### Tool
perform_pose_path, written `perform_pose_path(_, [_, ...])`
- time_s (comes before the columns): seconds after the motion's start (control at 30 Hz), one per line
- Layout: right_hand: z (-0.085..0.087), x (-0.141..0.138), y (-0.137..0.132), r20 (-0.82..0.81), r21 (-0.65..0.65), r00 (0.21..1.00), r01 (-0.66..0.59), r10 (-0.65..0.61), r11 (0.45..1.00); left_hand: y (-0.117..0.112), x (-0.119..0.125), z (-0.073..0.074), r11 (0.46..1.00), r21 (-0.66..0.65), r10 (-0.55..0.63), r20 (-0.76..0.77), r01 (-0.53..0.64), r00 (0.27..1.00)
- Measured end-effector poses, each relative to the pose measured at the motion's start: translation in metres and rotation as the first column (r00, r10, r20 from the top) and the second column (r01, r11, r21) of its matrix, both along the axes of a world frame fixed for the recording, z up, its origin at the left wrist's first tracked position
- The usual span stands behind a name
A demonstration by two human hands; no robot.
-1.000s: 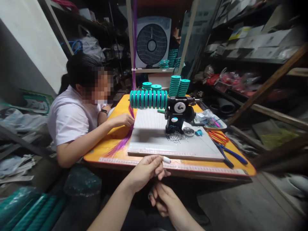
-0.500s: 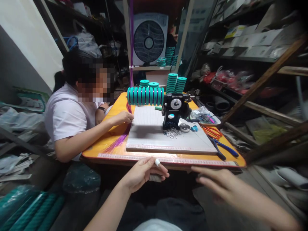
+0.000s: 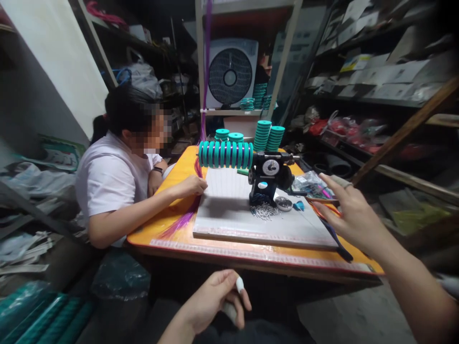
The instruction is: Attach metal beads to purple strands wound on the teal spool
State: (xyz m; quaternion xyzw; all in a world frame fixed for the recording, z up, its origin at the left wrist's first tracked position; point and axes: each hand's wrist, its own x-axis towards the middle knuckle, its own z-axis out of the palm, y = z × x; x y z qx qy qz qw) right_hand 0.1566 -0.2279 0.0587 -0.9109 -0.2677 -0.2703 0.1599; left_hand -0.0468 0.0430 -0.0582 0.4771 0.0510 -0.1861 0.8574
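Note:
My left hand (image 3: 217, 298) is below the table's front edge, with thumb and index finger pressed together. White wrapping covers a fingertip; whatever the pinch may hold cannot be made out. My right hand (image 3: 349, 220) hovers over the table's right side, fingers apart and nothing visible in them. Beneath it are orange handles (image 3: 333, 209), partly covered, and a dark tool, seemingly pliers (image 3: 339, 241). On the grey board (image 3: 229, 215) stands a black winding machine (image 3: 268, 179) carrying a row of teal spools (image 3: 225, 155). Small silvery beads (image 3: 265, 211) lie by a round dish (image 3: 284, 204).
At the left a co-worker (image 3: 111, 191) in a white shirt reaches a hand to the board's edge, beside purple strands (image 3: 182, 223). Stacked teal spools (image 3: 263, 136) rise behind the machine. A tray of plastic bags (image 3: 310, 184) sits at the table's right. A fan (image 3: 230, 76) stands behind.
My right hand has risen from the front edge to above the tools at the right. My left hand sits slightly lower, still pinched. The view has shifted, so the table appears lower and further right.

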Motion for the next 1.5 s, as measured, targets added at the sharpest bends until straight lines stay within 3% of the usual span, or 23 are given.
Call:
perform_pose_path(0.17, [-0.018, 0.043, 0.007, 0.014, -0.084, 0.999, -0.048, 0.050, 0.995, -0.004, 0.004, -0.034, 0.997, 0.081, 0.017, 0.030, -0.020, 0.999])
perform_pose_path(0.27, [-0.033, 0.061, 0.007, 0.067, -0.168, 0.997, -0.026, 0.038, 0.985, -0.001, 0.008, -0.033, 0.991, 0.132, 0.008, 0.028, -0.012, 1.000])
perform_pose_path(0.33, [-0.042, 0.068, 0.007, 0.080, -0.231, 0.997, -0.004, 0.023, 0.973, 0.011, 0.020, -0.012, 0.990, 0.142, 0.012, 0.013, -0.014, 1.000])
perform_pose_path(0.4, [-0.052, 0.074, 0.006, 0.065, -0.280, 0.998, 0.007, 0.012, 0.960, 0.034, 0.044, 0.021, 0.989, 0.126, 0.071, 0.035, -0.075, 0.997])
perform_pose_path(0.53, [-0.065, 0.083, 0.007, 0.053, -0.305, 0.999, 0.007, 0.010, 0.952, 0.098, 0.122, 0.091, 0.980, 0.104, 0.161, 0.091, -0.170, 0.983])
perform_pose_path(0.6, [-0.066, 0.086, 0.006, 0.064, -0.304, 0.998, 0.001, 0.020, 0.953, 0.126, 0.156, 0.114, 0.973, 0.100, 0.199, 0.107, -0.209, 0.974])
perform_pose_path(0.67, [-0.064, 0.089, 0.003, 0.083, -0.306, 0.995, -0.021, 0.048, 0.952, 0.137, 0.171, 0.124, 0.967, 0.096, 0.224, 0.119, -0.236, 0.967])
perform_pose_path(0.77, [-0.061, 0.088, -0.004, 0.172, -0.314, 0.978, -0.058, 0.117, 0.948, 0.117, 0.148, 0.117, 0.968, 0.088, 0.226, 0.124, -0.237, 0.966])
perform_pose_path(0.93, [-0.053, 0.066, -0.014, 0.365, -0.295, 0.920, -0.032, 0.143, 0.955, 0.035, 0.062, 0.067, 0.985, 0.102, 0.126, 0.105, -0.137, 0.986])
perform_pose_path(1.0, [-0.046, 0.056, -0.016, 0.441, -0.286, 0.889, 0.006, 0.126, 0.958, 0.014, 0.052, 0.051, 0.992, 0.066, 0.103, 0.114, -0.111, 0.988])
perform_pose_path(1.07, [-0.037, 0.051, -0.017, 0.521, -0.279, 0.845, 0.040, 0.116, 0.960, 0.007, 0.064, 0.047, 0.999, -0.026, 0.048, 0.189, -0.044, 0.981])
perform_pose_path(1.17, [-0.021, 0.053, -0.015, 0.622, -0.264, 0.778, 0.102, 0.089, 0.959, 0.014, 0.103, 0.064, 0.991, -0.133, 0.030, 0.308, 0.011, 0.951])
perform_pose_path(1.27, [-0.007, 0.061, -0.011, 0.673, -0.232, 0.739, 0.160, 0.040, 0.960, 0.028, 0.137, 0.095, 0.994, -0.100, 0.001, 0.362, 0.038, 0.932])
perform_pose_path(1.37, [0.004, 0.070, -0.005, 0.674, -0.207, 0.739, 0.164, 0.019, 0.964, 0.039, 0.155, 0.121, 0.994, -0.088, -0.023, 0.398, 0.063, 0.917])
perform_pose_path(1.5, [0.012, 0.077, -0.004, 0.645, -0.195, 0.764, 0.129, 0.028, 0.972, 0.045, 0.166, 0.134, 0.999, -0.042, -0.003, 0.415, 0.023, 0.910])
